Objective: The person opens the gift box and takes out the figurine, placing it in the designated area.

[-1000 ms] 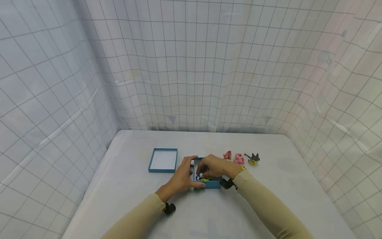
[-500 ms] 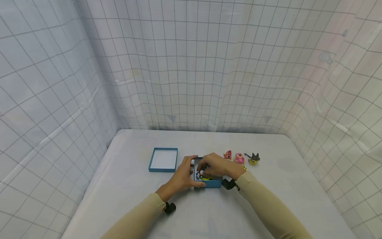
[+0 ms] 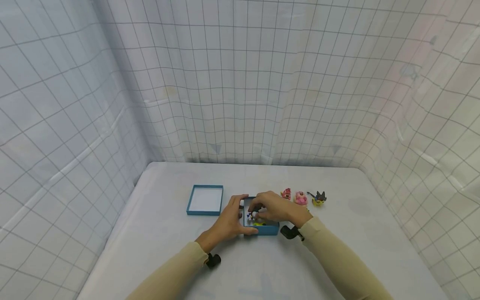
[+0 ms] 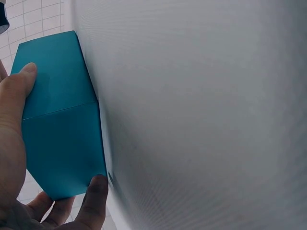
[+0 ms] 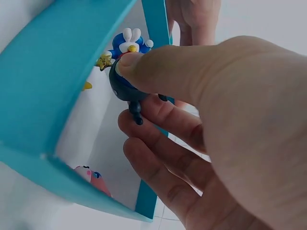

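Note:
My left hand (image 3: 226, 221) grips the left end of a blue open box (image 3: 268, 230), thumb on the near wall and fingers round the side and far corner. In the left wrist view, the thumb and fingertips touch the outer walls of the box (image 4: 62, 143). Over the box, my right hand (image 3: 274, 207) pinches a small dark-blue figurine (image 5: 123, 86) between thumb and fingers. Beside it is a blue-and-white figurine (image 5: 132, 44) with a yellow beak. A pink figurine (image 5: 98, 182) lies lower in the box, partly hidden by the wall.
A shallow blue-rimmed lid (image 3: 205, 213), white inside, lies left of the box. Past the right hand stand a red figurine (image 3: 286, 193), a pink figurine (image 3: 301, 198) and a black-and-yellow figurine (image 3: 319, 199). White gridded curtains (image 3: 240, 104) enclose the table.
My right hand has shifted slightly up and to the right over the box, so a little more of the inside shows. The left hand keeps its hold.

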{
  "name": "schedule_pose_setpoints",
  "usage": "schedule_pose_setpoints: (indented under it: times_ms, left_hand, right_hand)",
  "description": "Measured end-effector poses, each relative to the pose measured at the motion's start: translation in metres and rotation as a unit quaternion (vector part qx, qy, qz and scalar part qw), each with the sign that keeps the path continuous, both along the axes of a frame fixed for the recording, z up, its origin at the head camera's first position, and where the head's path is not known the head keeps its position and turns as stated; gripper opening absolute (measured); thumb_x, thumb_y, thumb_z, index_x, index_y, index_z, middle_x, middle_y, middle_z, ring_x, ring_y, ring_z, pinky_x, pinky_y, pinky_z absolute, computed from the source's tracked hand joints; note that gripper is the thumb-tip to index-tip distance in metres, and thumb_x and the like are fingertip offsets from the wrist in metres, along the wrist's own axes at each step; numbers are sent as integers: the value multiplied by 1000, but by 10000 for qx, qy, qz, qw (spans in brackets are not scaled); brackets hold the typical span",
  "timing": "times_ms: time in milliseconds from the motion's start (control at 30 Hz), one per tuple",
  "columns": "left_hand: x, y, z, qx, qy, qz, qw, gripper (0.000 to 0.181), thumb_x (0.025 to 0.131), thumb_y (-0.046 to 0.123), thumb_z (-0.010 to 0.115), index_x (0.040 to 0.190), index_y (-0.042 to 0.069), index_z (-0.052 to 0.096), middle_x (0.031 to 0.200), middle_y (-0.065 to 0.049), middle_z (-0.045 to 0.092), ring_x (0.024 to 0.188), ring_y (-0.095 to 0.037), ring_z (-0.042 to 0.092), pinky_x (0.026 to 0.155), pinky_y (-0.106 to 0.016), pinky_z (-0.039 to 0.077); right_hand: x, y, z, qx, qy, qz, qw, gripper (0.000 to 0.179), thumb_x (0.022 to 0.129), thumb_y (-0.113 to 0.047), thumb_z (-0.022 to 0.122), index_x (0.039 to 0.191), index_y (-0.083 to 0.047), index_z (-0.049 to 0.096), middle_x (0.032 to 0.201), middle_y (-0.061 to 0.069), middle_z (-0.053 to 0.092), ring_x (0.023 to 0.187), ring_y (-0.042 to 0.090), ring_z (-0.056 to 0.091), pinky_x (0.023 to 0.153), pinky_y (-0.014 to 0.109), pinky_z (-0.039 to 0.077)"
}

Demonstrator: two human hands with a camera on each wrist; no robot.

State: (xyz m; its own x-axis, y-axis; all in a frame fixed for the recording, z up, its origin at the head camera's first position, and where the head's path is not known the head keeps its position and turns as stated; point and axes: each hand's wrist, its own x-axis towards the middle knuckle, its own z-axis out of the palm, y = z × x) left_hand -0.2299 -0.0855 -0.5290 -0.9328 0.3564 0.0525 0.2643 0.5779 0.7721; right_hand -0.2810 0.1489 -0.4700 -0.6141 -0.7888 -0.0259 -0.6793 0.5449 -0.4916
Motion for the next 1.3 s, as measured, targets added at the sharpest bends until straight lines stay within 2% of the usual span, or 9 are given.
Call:
schedule_pose_setpoints:
  times_ms: [200, 600, 900, 1100, 1300]
  left_hand:
    - [-1, 0, -2, 24, 5, -11, 10000, 123, 85, 37, 109, 179, 11, 34, 174, -19, 47, 135, -34, 69, 113, -49, 67]
    - [-1, 0, 1, 115, -71, -10, 9999, 123, 85, 36, 109, 180, 12, 34, 174, -19, 46, 140, -38, 70, 114, -51, 66]
    - [-1, 0, 1, 164, -114, 33, 9998, 124, 84, 33, 110, 179, 11, 34, 173, -19, 46, 140, -39, 70, 114, -53, 66]
    - [-2, 0, 3, 153, -155, 40, 9998, 124, 84, 31, 110, 180, 11, 33, 173, -20, 46, 142, -41, 69, 116, -53, 65]
    - [-1, 0, 1, 102, -164, 62, 9998, 124, 84, 34, 110, 180, 13, 34, 174, -18, 47, 140, -38, 69, 115, -52, 66]
  right_hand:
    - [0, 4, -1, -53, 149, -15, 9999, 20, 108, -12, 86, 127, -16, 86, 123, 0, 82, 119, 17, 79, 108, 39, 68]
    - [2, 12, 0, -160, 191, -157, 9996, 21, 109, -10, 84, 129, -15, 87, 123, 0, 81, 111, 14, 75, 100, 39, 69]
    - [10, 16, 4, -283, 73, -418, 9987, 20, 110, -11, 82, 129, -15, 86, 123, 3, 78, 107, 25, 75, 96, 34, 67]
    - [15, 18, 6, -381, 51, -508, 9980, 21, 111, -11, 80, 131, -14, 85, 125, 5, 76, 109, 31, 77, 98, 44, 69]
    - [17, 22, 6, -409, 113, -533, 9977, 23, 110, -12, 81, 133, -13, 84, 127, 6, 76, 111, 29, 77, 100, 45, 70]
